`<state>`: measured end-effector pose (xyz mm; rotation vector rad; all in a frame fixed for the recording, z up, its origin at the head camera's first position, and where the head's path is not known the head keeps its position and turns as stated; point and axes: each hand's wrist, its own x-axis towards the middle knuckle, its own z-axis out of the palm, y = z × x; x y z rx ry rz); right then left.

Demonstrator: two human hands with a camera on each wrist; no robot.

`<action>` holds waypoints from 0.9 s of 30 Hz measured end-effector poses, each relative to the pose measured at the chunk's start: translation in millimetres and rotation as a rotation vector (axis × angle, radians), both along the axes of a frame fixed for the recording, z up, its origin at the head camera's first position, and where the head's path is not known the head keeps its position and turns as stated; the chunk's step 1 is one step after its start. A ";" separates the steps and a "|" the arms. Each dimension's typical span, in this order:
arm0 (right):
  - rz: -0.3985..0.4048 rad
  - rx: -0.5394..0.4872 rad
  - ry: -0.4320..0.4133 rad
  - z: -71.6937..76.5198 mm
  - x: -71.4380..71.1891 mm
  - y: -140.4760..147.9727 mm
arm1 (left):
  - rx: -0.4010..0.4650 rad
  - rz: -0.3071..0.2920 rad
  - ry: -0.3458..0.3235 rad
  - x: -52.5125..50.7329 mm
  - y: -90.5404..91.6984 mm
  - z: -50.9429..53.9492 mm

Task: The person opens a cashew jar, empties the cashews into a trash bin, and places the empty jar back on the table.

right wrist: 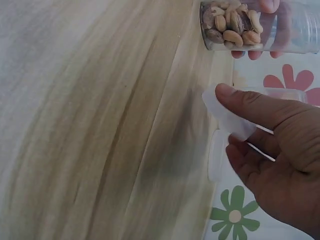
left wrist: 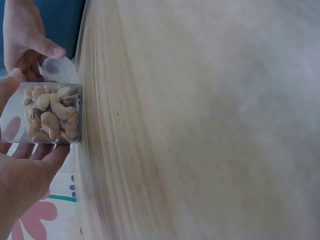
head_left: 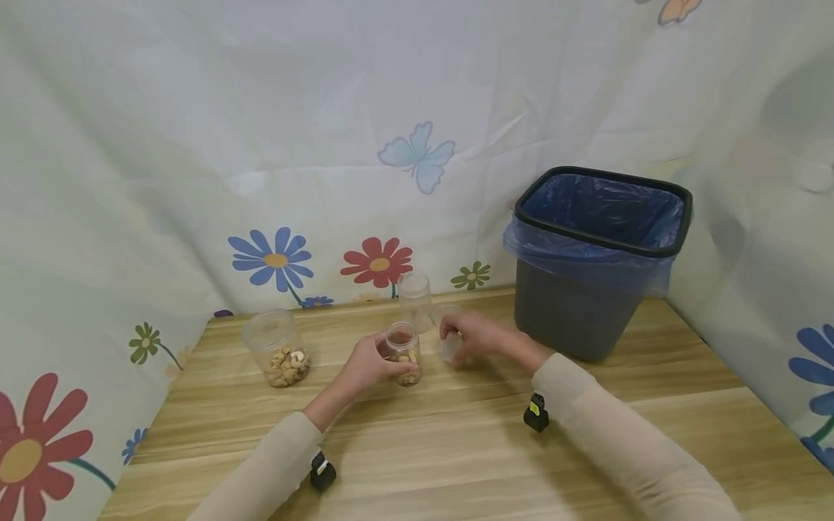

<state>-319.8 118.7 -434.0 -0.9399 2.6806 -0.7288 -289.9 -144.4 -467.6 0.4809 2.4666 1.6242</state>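
Note:
My left hand (head_left: 365, 367) grips a small clear jar (head_left: 407, 356) around its side. Cashews and other nuts fill the lower part of this jar (left wrist: 52, 114), which is upright on the table with its mouth uncovered. Just to the right, my right hand (head_left: 483, 336) pinches a translucent round lid (right wrist: 226, 118) between thumb and fingers, tilted on edge. Behind the hands stands a clear jar (head_left: 415, 298) with no nuts visible in it. A second pale lid (right wrist: 216, 155) is beyond the right hand, partly hidden by it in the head view.
A wider clear jar (head_left: 272, 340) with nuts at its bottom stands on the left of the wooden table (head_left: 417, 456). At the back right is a grey bin (head_left: 567, 307) lined with a blue bag. A flower-printed cloth (head_left: 313, 181) hangs behind the table.

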 end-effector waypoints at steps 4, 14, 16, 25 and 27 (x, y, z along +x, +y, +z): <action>0.015 0.077 0.012 -1.6 0.0 -1.0 | -0.013 0.002 0.005 -0.5 -0.8 -0.5; 0.031 0.137 0.053 -5.0 2.7 2.9 | -0.031 0.002 0.004 1.7 0.2 2.8; 0.035 0.137 0.052 -4.6 2.5 3.1 | -0.027 0.002 0.002 1.7 0.3 2.9; 0.028 0.163 0.043 -4.6 1.8 1.2 | -0.023 -0.012 -0.009 2.3 1.8 4.9; 0.031 0.172 0.038 -5.0 1.6 0.6 | -0.024 -0.015 -0.015 5.7 2.8 11.3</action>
